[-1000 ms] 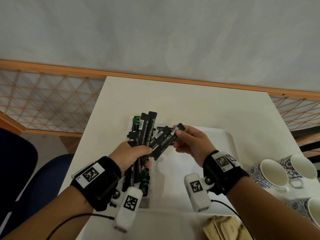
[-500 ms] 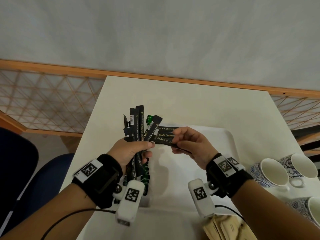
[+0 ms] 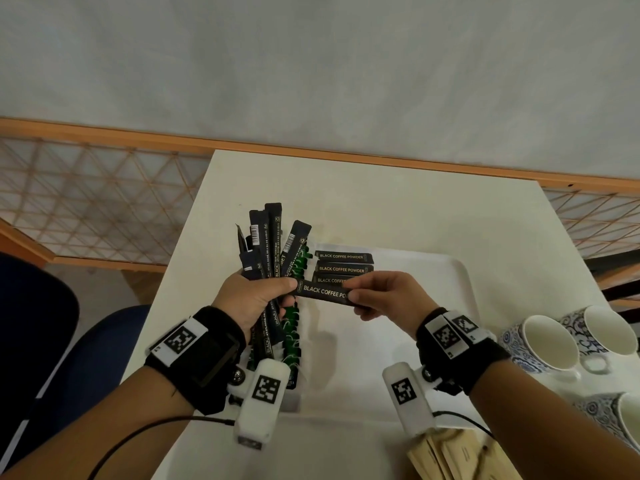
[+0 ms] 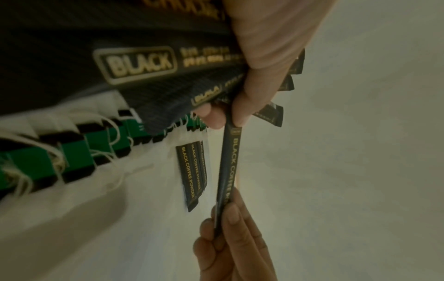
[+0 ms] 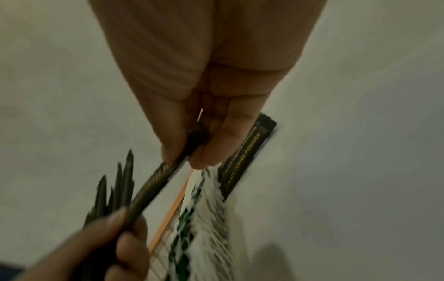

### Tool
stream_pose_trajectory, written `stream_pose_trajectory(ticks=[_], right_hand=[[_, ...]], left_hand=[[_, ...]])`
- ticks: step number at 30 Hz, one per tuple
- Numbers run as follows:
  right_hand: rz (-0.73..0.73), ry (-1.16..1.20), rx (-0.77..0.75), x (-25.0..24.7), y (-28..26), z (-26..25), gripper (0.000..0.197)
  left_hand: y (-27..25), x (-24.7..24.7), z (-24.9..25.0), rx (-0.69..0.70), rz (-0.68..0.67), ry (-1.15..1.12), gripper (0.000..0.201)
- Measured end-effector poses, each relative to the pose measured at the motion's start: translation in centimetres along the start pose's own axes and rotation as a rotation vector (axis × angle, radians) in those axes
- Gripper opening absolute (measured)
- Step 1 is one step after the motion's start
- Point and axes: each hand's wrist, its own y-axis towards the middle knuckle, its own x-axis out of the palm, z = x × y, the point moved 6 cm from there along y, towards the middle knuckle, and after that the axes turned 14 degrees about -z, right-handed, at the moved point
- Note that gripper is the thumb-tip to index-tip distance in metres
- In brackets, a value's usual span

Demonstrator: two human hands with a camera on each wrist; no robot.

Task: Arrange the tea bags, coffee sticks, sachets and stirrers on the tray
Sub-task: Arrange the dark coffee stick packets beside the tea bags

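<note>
My left hand point(image 3: 258, 296) grips a fanned bundle of black coffee sticks point(image 3: 266, 237) above the white tray point(image 3: 460, 282). My right hand point(image 3: 377, 294) pinches one black coffee stick point(image 3: 322, 292) by its right end; its left end lies under my left thumb. In the left wrist view that stick point(image 4: 229, 163) runs between both hands, and the right wrist view shows it point(image 5: 153, 186) too. Three black coffee sticks point(image 3: 343, 263) lie side by side on the tray. A row of green and white tea bags point(image 3: 294, 327) lies along the tray's left side, partly hidden by the bundle.
Blue-patterned white cups point(image 3: 550, 341) stand to the right of the tray. Brown paper sachets point(image 3: 460, 459) lie at the near edge. The white table point(image 3: 381, 202) stands against a wood-trimmed lattice rail point(image 3: 86, 202). A blue chair point(image 3: 86, 358) is at the left.
The right hand laid sticks on the tray and came back to the bundle; it now pinches a single stick still touching the left thumb. The bundle stands more upright.
</note>
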Motion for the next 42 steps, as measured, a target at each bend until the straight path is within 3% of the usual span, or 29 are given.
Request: stream_pose_trajectory(ticks=[4, 12, 19, 24, 27, 32, 35, 37, 40, 42], right_hand=[[0.061, 0.034, -0.005, -1.5, -0.3, 0.4, 0.021], [0.285, -0.167, 0.099, -6.1, -1.3, 2.4, 0.024], [0.346, -0.314, 0.146, -4.9, 0.0, 3.0, 0.012], [0.353, -0.421, 0.198, -4.5, 0.8, 2.8, 0.011], [0.374, -0.418, 0.188, -4.5, 1.0, 2.7, 0.015], [0.392, -0.433, 0.176, -4.5, 1.1, 2.8, 0.019], [0.413, -0.525, 0.129, -4.5, 0.6, 1.9, 0.009], [0.383, -0.428, 0.049, -3.5, 0.2, 0.8, 0.01], [0.161, -0.196, 0.012, -0.7, 0.2, -0.3, 0.025], [0.035, -0.212, 0.009, 0.7, 0.1, -0.9, 0.017]], left_hand=[[-0.2, 0.2, -0.3, -0.021, -0.039, 0.035, 0.009], [-0.5, -0.4, 0.3, -0.049, -0.04, 0.045, 0.011], [-0.8, 0.1, 0.6, -0.068, -0.06, 0.064, 0.002], [-0.8, 0.1, 0.4, -0.061, -0.099, 0.108, 0.011], [-0.7, 0.1, 0.3, -0.056, -0.12, 0.147, 0.016], [-0.7, 0.1, 0.5, -0.035, -0.106, 0.204, 0.009], [-0.5, 0.0, 0.3, -0.041, -0.096, 0.226, 0.012], [-0.5, 0.1, 0.2, -0.041, -0.112, 0.244, 0.015], [-0.5, 0.7, 0.1, -0.036, -0.137, 0.259, 0.013], [-0.6, 1.0, 0.0, -0.035, -0.142, 0.247, 0.009]])
